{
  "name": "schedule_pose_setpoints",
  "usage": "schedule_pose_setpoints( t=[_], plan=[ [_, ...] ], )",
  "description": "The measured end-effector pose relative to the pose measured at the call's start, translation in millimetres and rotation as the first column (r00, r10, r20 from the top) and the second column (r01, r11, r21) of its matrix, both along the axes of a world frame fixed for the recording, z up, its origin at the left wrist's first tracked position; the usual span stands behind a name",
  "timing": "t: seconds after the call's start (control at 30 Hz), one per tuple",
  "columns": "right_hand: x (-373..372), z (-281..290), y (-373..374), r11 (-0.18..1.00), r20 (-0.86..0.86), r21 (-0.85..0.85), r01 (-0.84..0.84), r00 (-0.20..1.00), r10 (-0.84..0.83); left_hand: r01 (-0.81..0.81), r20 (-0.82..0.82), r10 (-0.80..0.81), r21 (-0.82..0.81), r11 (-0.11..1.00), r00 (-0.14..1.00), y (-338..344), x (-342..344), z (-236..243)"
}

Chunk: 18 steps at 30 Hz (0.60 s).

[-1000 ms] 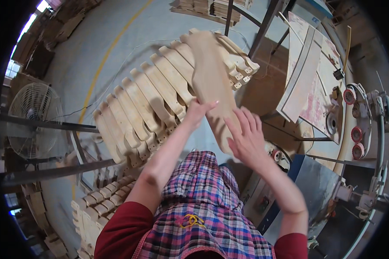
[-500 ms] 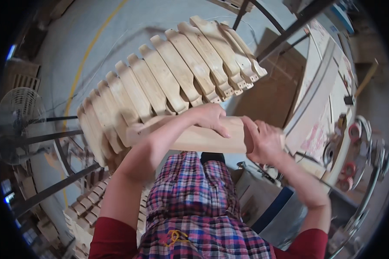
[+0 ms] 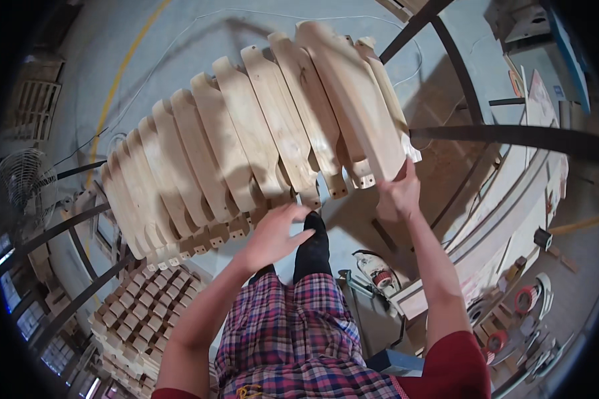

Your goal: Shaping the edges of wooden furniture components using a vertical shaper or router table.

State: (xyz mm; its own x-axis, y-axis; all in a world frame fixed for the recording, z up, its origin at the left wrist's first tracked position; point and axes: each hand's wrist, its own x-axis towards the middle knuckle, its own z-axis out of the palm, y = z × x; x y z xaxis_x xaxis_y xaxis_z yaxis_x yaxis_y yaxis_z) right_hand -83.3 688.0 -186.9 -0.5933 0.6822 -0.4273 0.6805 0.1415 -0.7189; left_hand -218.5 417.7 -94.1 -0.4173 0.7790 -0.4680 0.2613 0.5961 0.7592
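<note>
A pale, shaped wooden board (image 3: 353, 93) lies slanted over the right end of a row of similar boards. My right hand (image 3: 399, 193) grips its near end, the fingers partly hidden behind the wood. In front of the row's near edge, my left hand (image 3: 281, 234) hangs with thumb and fingers apart, a little blurred and holding nothing. The row of wooden boards (image 3: 233, 139) stretches from left to right, each piece leaning on its neighbour. Small drilled holes show in several of their narrow near ends.
A stack of wooden pieces (image 3: 146, 309) stands low on the left. Dark metal bars (image 3: 512, 137) cross at the right, beside a long workbench (image 3: 492, 226). A wire fan (image 3: 23, 179) is at the far left. Rolls of red tape (image 3: 527, 299) lie at lower right.
The board has swung from lying crosswise in both hands to slanting over the row's right end. My left hand has let go and moved down. The view has shifted.
</note>
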Motion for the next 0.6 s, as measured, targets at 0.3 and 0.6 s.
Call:
schedule_pose_setpoints(
  t=[0.3,0.6],
  plan=[
    [-97,-105,91,0.966,0.277,0.26,-0.005,0.958,-0.069,-0.074,0.226,0.182,-0.418,0.905,0.957,-63,60,-33],
    [-108,-154,102,0.955,0.372,0.276,-0.108,0.928,-0.003,-0.203,0.242,0.325,-0.421,0.884,0.914,-41,51,-39]
  ],
)
